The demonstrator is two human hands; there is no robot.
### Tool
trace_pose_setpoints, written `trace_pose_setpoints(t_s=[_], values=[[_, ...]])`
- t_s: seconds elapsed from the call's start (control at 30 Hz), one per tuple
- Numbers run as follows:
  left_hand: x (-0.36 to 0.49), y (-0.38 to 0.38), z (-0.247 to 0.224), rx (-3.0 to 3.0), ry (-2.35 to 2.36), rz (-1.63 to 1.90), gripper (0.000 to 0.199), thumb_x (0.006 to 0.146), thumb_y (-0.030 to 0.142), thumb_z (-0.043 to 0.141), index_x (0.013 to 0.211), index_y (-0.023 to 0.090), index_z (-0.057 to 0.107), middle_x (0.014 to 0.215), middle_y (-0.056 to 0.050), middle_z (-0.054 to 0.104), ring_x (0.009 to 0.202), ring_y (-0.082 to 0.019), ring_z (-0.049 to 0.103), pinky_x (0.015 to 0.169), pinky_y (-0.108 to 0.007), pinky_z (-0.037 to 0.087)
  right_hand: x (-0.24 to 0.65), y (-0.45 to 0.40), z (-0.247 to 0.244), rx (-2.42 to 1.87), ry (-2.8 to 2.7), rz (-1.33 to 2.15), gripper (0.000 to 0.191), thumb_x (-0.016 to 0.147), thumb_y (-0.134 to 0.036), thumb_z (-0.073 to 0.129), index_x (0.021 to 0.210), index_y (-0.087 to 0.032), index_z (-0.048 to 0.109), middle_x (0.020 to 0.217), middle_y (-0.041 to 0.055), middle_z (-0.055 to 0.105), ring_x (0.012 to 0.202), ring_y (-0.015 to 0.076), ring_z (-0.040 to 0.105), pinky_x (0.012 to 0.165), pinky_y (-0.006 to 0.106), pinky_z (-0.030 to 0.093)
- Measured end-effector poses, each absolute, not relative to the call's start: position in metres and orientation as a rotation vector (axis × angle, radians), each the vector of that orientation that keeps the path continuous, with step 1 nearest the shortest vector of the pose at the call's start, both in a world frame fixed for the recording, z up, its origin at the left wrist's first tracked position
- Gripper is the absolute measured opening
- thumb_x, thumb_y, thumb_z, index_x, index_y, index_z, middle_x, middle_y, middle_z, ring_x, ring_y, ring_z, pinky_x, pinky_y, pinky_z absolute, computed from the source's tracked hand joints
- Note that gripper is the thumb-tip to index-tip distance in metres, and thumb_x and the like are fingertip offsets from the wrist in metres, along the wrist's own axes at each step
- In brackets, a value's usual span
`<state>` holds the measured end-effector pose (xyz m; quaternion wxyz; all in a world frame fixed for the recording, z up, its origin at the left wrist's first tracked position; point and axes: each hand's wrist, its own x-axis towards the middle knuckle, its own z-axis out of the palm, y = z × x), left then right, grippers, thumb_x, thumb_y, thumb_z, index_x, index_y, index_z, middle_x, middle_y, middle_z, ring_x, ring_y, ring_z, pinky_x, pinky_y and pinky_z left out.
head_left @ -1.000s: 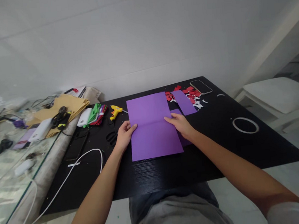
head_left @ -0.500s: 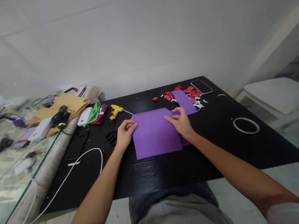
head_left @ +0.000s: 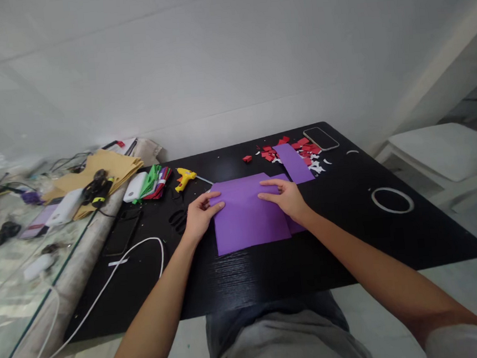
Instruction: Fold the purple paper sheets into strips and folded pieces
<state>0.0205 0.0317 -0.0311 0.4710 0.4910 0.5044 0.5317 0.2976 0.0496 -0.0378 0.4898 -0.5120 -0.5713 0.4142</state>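
A purple sheet of paper [head_left: 248,222] lies on the black table in front of me, with a fold or edge line along its top. My left hand [head_left: 200,214] has its fingers bent round the upper left edge of the paper, thumb on top. Over the upper right part rests my right hand [head_left: 288,198], its thumb and forefinger stretched out and apart on the surface. Another purple piece [head_left: 295,226] shows from beneath the right side of the sheet, partly covered by my right hand.
Behind the hands lie a yellow glue gun [head_left: 185,177], red and white paper scraps [head_left: 268,153], a purple strip [head_left: 294,163] and a phone [head_left: 321,138]. Black scissors [head_left: 177,221] sit left of my left hand. A white cable [head_left: 116,267] crosses the left side; a tape ring [head_left: 392,200] lies right.
My right hand has shifted slightly left over the paper, its thumb and forefinger now straighter. My left thumb has slid a little inward. The sheet has barely moved.
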Motion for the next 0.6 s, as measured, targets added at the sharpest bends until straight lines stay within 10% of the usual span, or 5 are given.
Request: trace_pose_setpoints(t_s=[0.37,0.6], values=[[0.0156,0.0315,-0.0343,1.398,1.377,1.313,0.037,0.067,0.045,0.093,0.095,0.021,0.086,0.067,0.001,0.061,0.060,-0.011,0.045,0.058,-0.026,0.033,0.2974,0.0487,-0.0354,-1.240,-1.337,1.017,0.042,0.069,-0.035,0.092,0.108,-0.023,0.084,0.086,0.0034,0.072,0.085,0.0240,0.065,0.082,0.042,0.056],[0.0135,0.0341,-0.0362,1.552,1.361,1.380,0.024,0.072,0.046,0.090,0.084,0.026,0.087,0.081,-0.004,0.067,0.079,-0.018,0.059,0.074,-0.033,0.045,0.2989,0.0514,-0.0370,-1.237,-1.324,1.025,0.043,0.065,-0.038,0.093,0.105,-0.023,0.084,0.083,0.0025,0.072,0.077,0.0218,0.064,0.078,0.041,0.057]])
